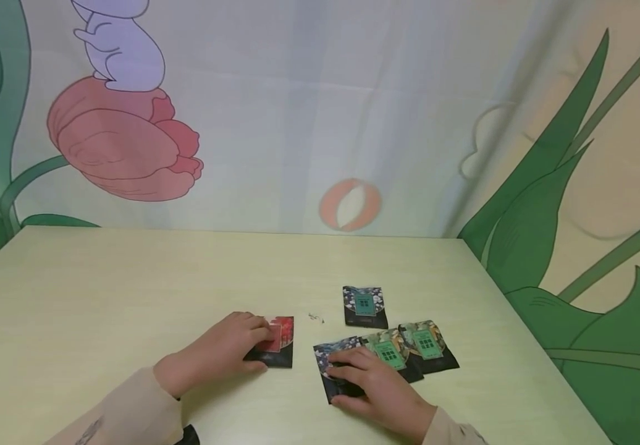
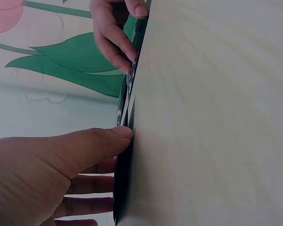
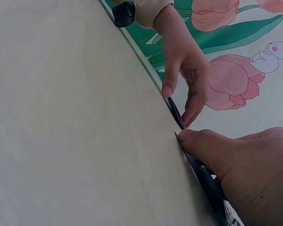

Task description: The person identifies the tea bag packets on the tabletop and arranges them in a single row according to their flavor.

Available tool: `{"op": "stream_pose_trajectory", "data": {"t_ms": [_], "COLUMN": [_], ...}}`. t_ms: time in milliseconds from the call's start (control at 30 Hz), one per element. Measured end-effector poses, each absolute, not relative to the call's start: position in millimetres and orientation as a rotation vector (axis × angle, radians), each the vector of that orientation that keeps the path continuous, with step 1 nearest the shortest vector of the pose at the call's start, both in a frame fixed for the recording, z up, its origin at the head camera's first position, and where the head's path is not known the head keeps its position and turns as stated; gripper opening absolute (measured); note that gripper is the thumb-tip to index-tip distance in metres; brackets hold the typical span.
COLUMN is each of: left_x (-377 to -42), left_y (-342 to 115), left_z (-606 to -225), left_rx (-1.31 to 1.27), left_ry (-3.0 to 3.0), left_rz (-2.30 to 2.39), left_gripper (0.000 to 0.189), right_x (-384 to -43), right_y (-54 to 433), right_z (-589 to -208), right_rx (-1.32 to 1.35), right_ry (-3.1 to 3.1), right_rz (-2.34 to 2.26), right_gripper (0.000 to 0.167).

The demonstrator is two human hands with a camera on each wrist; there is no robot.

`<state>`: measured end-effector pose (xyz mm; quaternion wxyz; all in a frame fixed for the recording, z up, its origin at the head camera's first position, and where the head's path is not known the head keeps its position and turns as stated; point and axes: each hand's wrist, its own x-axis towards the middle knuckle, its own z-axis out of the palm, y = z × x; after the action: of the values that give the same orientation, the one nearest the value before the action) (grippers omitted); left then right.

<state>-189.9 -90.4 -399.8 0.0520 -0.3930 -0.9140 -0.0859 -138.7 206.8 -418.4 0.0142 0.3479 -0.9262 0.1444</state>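
Note:
My left hand (image 1: pixel 225 346) rests on a red and black packet (image 1: pixel 285 337), fingers over its left part. In the left wrist view the left thumb (image 2: pixel 121 133) touches the packet's near edge, the other fingers stretched out. On a dark blue floral packet (image 1: pixel 325 364) my right hand (image 1: pixel 372 383) lies with spread fingers, its thumb at the near edge. Partly behind that hand is a green floral packet (image 1: pixel 389 352), overlapping the blue one. Another green packet (image 1: pixel 428 346) adjoins it on the right. A dark floral packet with a teal label (image 1: pixel 364 304) lies farther back.
All packets lie flat on a pale wooden table (image 1: pixel 131 278). Small dark marks (image 1: pixel 315 317) show between the packets. A black object (image 1: pixel 189 434) peeks out by the left sleeve. Behind the table hangs a printed curtain (image 1: pixel 253 111) with flowers and leaves.

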Motion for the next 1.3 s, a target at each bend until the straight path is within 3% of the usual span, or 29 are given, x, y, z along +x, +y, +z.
{"op": "stream_pose_trajectory", "data": {"t_ms": [1300], "left_x": [-141], "left_y": [-141], "left_z": [-401], "left_rx": [-1.122], "left_ry": [-2.845], "left_rz": [-0.316], "left_gripper": [0.043], "right_x": [-140], "right_y": [207], "right_z": [-421], "right_rx": [1.087], "right_ry": [-2.884], "right_rz": [0.425], "right_gripper": [0.047]}}
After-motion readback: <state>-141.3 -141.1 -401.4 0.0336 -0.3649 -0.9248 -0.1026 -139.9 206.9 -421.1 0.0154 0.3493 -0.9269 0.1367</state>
